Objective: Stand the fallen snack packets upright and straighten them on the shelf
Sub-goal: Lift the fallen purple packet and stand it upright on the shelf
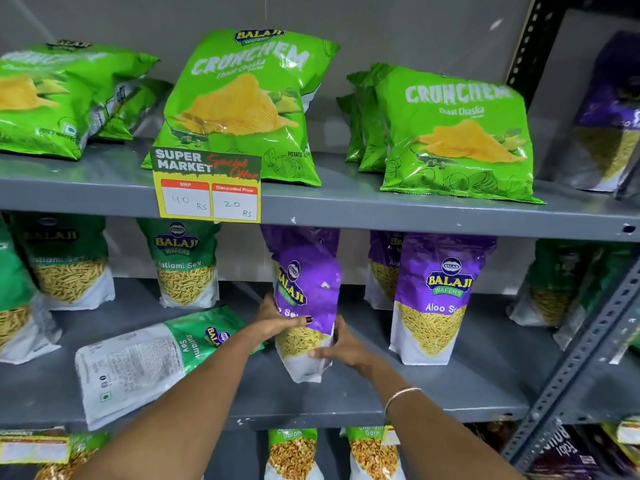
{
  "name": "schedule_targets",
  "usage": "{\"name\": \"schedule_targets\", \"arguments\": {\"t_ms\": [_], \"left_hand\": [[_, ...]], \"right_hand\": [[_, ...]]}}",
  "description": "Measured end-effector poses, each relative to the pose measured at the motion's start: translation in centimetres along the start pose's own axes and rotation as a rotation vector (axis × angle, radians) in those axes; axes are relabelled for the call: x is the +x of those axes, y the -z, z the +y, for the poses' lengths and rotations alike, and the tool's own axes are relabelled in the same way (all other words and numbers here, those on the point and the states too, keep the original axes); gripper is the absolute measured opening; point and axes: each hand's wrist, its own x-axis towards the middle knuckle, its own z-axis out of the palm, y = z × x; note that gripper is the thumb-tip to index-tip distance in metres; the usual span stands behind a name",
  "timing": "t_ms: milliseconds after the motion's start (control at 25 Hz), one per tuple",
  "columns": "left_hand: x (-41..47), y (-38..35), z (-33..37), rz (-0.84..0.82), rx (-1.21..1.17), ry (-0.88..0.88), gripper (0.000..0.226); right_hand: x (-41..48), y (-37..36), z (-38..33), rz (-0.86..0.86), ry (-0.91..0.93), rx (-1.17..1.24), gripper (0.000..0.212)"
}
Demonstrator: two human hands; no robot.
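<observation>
left hand: gripping purple packet, left side
right hand: gripping same packet, lower right
purple packet: upright, slightly tilted, middle shelf
green packet: lying flat, left

On the middle shelf, bare room lies between the held purple Aloo Sev packet and the upright Aloo Sev packet. The fallen Ratlami Sev packet blocks the left front; the upper shelf edge hangs close overhead.
</observation>
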Motion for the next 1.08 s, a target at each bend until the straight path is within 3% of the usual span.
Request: {"name": "schedule_targets", "arguments": {"t_ms": [160,320,360,480,680,880,920,1000,1080], "left_hand": [[-0.2,-0.1,0.2,0.019,-0.038,0.022,0.082],[-0.8,0.6,0.2,0.045,0.024,0.056,0.062],[-0.8,0.9,0.1,0.048,0.018,0.073,0.066],[1.2,1.2,-1.9,0.128,0.093,0.052,0.108],[0.3,-0.2,-1.3,0.207,0.178,0.096,0.114],[-1.7,-0.1,-0.4,0.17,0.204,0.114,0.087],[-2.0,0.5,-0.6,0.14,0.218,0.105,0.088],[-2.2,2.7,-1.2,0.113,0.304,0.101,0.101],[-2.7,6.2,-1.6,0.155,0.45,0.113,0.095]], "right_hand": [[0.2,2.4,-0.4,0.029,0.055,-0.035,0.054],[0.8,3.7,-0.7,0.093,0.007,-0.017,0.05],[0.7,3.9,-0.9,0.054,0.003,0.012,0.047],[0.9,3.6,-1.4,-0.071,0.048,0.093,0.043],[2.2,3.3,-0.3,-0.017,0.079,0.127,0.067],[2.5,3.5,-1.4,-0.148,-0.032,-0.181,0.101],[1.7,3.6,-2.6,-0.204,-0.125,-0.316,0.09],[0.8,3.9,-4.7,-0.3,-0.419,-0.613,0.047],[0.5,3.2,-6.3,-0.412,-0.656,-0.717,0.035]]}}
